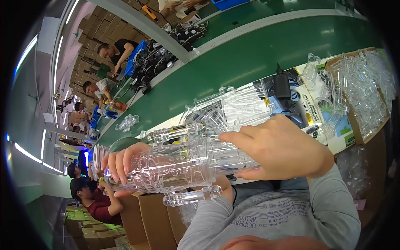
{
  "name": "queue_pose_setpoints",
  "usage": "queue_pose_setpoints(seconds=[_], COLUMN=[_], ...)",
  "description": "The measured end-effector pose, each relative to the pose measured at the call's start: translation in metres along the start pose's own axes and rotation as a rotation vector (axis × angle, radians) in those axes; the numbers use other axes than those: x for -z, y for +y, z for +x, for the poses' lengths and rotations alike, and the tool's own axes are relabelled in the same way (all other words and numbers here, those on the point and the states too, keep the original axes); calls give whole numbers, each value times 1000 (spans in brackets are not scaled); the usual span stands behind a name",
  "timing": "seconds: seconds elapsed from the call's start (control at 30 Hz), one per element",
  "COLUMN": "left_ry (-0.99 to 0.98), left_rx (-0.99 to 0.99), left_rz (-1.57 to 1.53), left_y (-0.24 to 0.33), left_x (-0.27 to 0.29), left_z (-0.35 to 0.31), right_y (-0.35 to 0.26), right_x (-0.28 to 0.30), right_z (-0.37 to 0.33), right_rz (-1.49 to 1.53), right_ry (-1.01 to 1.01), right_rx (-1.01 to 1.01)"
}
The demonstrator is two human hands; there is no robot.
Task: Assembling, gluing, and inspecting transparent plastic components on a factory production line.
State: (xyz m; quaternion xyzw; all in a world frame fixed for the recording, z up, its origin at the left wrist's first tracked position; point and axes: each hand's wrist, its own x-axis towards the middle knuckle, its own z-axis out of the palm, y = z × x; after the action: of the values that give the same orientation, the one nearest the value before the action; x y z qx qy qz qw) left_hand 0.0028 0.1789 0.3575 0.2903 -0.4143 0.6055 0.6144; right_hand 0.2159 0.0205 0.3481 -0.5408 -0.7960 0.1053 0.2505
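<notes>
A large clear plastic cylinder (179, 166) with ridged walls lies sideways in front of me, held between both hands. Short clear tubes stick out along its sides, one on the far side (177, 132) and one on the near side (193, 196). My left hand (127, 162) wraps its fingers around the left end. At the right end, my right hand (283, 146) grips a narrower clear section, thumb below and fingers above. Just beyond the cylinder lie loose clear plastic parts (212, 116) and a stack of white strips (246, 106).
A black bottle (282, 87) with a pointed tip stands beyond my right hand. Right of it, a cardboard box (359, 125) holds many clear parts. A green conveyor belt (233, 66) runs behind. Several people work along the left; cardboard boxes (152, 216) stand at lower left.
</notes>
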Motion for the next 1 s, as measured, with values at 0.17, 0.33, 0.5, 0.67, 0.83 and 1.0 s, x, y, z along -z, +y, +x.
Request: queue_pose_setpoints(seconds=[0.17,0.33,0.5,0.67,0.83,1.0], left_ry=[-8,32,-11,-15,-36,-30], left_rx=[25,18,22,39,45,41], left_rz=[26,-23,-14,-4,-13,-5], left_y=[4,2,0,1,3,5], left_x=[-2,-1,-3,-3,-4,-3], left_z=[-1,-1,0,-1,1,0], right_y=[0,1,-1,0,-1,0], right_x=[0,-3,-3,-3,-1,-2], right_z=[0,-1,-1,-1,-1,1], right_rz=[23,50,33,32,40,47], right_ry=[53,104,96,82,80,77], right_rx=[30,52,49,41,41,53])
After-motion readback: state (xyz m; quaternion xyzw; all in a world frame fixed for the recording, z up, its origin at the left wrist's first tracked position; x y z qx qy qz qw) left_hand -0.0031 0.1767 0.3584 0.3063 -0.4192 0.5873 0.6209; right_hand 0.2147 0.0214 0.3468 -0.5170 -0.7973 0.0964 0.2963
